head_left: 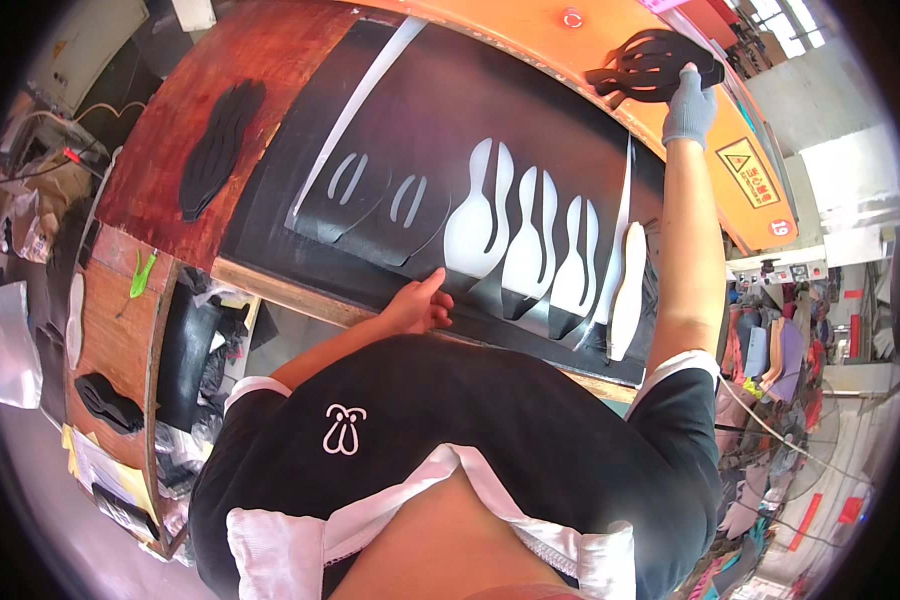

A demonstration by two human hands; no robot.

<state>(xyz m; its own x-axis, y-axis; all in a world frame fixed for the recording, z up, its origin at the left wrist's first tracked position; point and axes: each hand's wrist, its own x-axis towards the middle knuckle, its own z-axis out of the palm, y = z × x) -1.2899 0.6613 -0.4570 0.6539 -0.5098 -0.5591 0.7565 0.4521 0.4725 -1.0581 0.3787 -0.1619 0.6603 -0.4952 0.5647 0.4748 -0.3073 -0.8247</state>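
A black sheet (410, 110) lies on the work surface under an orange machine. Along its near side are several white sole-shaped openings (476, 225) with black curved strips inside them. Further left, two outlines (407, 200) with paired slits are cut into the sheet. My left hand (418, 305) is bare and rests at the sheet's near edge, index finger stretched toward the nearest white opening; it holds nothing visible. Raised at the upper right, my right hand (690, 108) wears a grey fingertip-less glove and grips black slotted sole-shaped pieces (655, 68), apparently several together.
The orange machine body (530, 38) spans the far side. A white sole-shaped piece (627, 292) lies at the right end. Another black slotted piece (222, 150) lies on the red-brown board (280, 50). A wooden side table (110, 330) bears a green tool (143, 273).
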